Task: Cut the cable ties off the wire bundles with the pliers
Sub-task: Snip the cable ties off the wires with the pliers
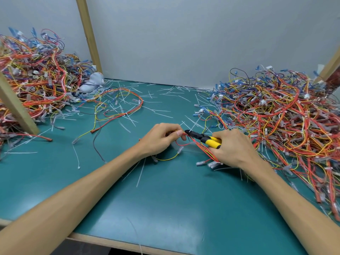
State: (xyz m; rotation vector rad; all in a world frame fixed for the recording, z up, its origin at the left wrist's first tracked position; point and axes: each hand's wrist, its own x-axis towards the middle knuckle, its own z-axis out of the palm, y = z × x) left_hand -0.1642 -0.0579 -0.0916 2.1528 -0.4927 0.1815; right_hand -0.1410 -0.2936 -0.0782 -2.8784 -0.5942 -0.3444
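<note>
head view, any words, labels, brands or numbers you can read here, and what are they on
No text is readable.
pliers in the right hand: no brand or number shows on the yellow handles.
wire bundle in the left hand: no label shows.
left wire pile and right wire pile: sleeves and connectors too small and blurred to read.
green mat: no print.

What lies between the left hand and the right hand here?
Head view: the black nose of the pliers and the red-and-yellow wire bundle.
</note>
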